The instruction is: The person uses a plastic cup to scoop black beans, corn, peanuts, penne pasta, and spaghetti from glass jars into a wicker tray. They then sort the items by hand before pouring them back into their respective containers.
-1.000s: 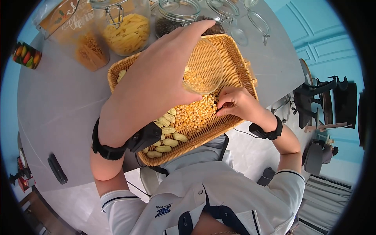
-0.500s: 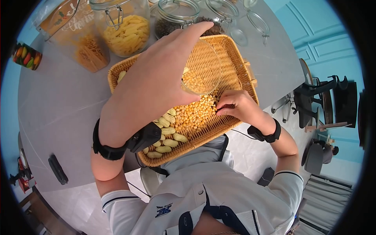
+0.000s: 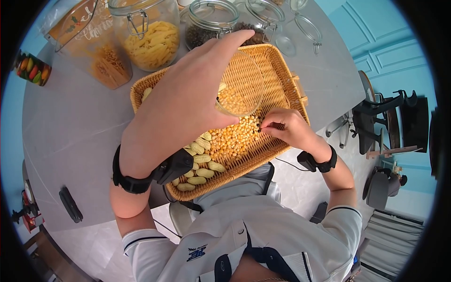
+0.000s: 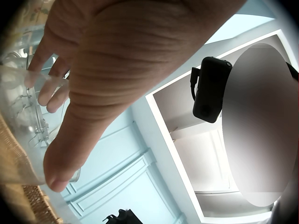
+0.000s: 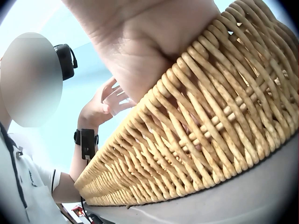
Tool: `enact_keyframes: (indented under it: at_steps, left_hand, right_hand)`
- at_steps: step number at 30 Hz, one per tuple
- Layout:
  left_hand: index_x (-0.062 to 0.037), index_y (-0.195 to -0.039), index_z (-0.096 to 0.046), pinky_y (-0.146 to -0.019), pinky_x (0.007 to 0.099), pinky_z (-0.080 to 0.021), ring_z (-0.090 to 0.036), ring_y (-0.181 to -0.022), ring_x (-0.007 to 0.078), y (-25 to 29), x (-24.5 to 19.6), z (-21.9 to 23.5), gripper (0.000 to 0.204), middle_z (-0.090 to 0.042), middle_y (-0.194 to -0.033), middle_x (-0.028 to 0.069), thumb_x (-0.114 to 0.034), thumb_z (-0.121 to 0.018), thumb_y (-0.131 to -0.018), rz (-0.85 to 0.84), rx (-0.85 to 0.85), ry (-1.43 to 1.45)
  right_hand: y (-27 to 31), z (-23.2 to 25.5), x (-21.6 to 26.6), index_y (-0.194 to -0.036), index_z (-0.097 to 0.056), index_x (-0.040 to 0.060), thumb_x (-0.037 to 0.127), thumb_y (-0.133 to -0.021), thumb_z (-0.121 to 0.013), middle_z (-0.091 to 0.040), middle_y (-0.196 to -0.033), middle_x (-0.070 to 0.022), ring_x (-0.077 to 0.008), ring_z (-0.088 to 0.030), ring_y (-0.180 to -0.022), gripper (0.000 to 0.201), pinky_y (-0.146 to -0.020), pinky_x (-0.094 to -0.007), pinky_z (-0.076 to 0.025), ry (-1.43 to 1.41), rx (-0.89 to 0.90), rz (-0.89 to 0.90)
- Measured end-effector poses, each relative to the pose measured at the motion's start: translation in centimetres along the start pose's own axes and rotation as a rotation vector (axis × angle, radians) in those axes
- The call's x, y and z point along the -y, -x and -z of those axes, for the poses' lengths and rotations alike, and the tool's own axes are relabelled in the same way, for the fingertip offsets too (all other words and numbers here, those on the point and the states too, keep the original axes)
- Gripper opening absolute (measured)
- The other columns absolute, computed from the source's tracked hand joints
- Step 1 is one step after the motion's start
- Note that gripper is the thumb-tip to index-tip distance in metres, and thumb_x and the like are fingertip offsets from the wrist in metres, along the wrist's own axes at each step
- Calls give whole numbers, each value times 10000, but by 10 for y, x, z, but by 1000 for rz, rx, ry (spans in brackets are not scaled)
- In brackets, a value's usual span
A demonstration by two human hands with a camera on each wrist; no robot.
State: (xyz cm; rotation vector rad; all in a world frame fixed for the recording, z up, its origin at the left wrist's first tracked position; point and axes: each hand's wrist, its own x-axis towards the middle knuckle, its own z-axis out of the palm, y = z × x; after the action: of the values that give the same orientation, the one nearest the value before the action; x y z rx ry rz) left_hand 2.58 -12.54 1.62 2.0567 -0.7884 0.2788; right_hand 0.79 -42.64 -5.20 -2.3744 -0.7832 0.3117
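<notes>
My left hand (image 3: 188,89) grips a clear cup (image 3: 256,77) over the wicker basket (image 3: 282,77), thumb and fingers spread round its side. Yellow corn kernels show through the cup, and a small dark spot is at its edge by the hand. My right hand (image 3: 293,127) reaches over the basket's right side, thumb and forefinger pinched at a small black bean (image 3: 259,130) beside the corn kernels (image 3: 232,138). Unshelled peanuts (image 3: 204,173) lie in the near left part of the basket. In the right wrist view, the basket wall hides the right fingertips.
Behind the basket stand a jar of penne pasta (image 3: 152,44), a jar of dark beans (image 3: 204,33) and a clear bin (image 3: 105,61). A colourful tin (image 3: 33,68) sits far left, and a black case (image 3: 70,204) lies near the table's left edge.
The left hand and cup have shifted slightly left and down in view. The right fingertips have risen a little among the dark beans; the basket stays in place.
</notes>
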Motion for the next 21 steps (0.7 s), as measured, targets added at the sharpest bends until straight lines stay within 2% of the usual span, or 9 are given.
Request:
enact_keyframes:
  at_steps: [4, 7, 10, 13, 16, 19, 21]
  left_hand:
    - [-187, -1528, -427, -1050, 422, -480, -592, -1245, 371, 1, 1, 0, 1042, -633, -1337, 144, -79, -900, -606, -17, -14, -9]
    - [-184, -1528, -425, -1055, 425, -479, -588, -1249, 374, 1, 1, 0, 1041, -629, -1343, 144, -78, -899, -608, -9, -7, -3]
    - [-181, -1528, -424, -1059, 427, -477, -582, -1257, 374, 1, 1, 0, 1038, -624, -1354, 145, -79, -897, -610, -10, 0, -10]
    - [-177, -1528, -422, -1065, 428, -474, -577, -1265, 373, 1, 1, -1, 1034, -619, -1362, 146, -84, -897, -614, -21, -3, -20]
    - [-173, -1527, -422, -1069, 426, -471, -573, -1273, 371, 1, 1, -2, 1030, -615, -1370, 146, -88, -897, -617, -16, 4, -14]
    - [-170, -1529, -420, -1075, 423, -469, -572, -1281, 362, 0, 0, -1, 1030, -609, -1379, 143, -88, -895, -619, -4, 19, -1]
    - [-169, -1533, -418, -1080, 421, -467, -572, -1284, 355, 0, -1, -2, 1034, -606, -1384, 139, -85, -894, -619, 6, 26, 7]
  right_hand:
    - [1, 4, 1, -940, -734, -5, 19, -827, -788, -708, -879, -85, -228, -689, -778, 127, -699, -329, -540, -9, 5, -58]
    - [1, 0, 4, -934, -736, -7, 8, -827, -771, -702, -850, -100, -275, -693, -754, 114, -689, -337, -546, -84, -128, -225]
    - [-3, -2, 1, -948, -736, -9, -2, -829, -769, -704, -846, -103, -249, -702, -739, 123, -672, -333, -546, -58, -198, -228]
    - [-6, 2, 2, -955, -731, -15, -6, -837, -766, -705, -855, -106, -214, -702, -753, 124, -681, -341, -547, 76, -125, -120]
    - [-7, 4, -2, -975, -717, -40, -13, -875, -757, -694, -887, -63, -138, -667, -780, 110, -704, -277, -539, 164, -65, -69]
    - [-10, 10, -3, -963, -732, -11, 6, -849, -769, -694, -866, -89, -173, -696, -794, 121, -701, -335, -549, -107, -98, -201]
    - [-17, 26, 13, -967, -734, -6, 9, -850, -773, -694, -866, -82, -158, -693, -803, 124, -708, -322, -551, -364, -196, -161]
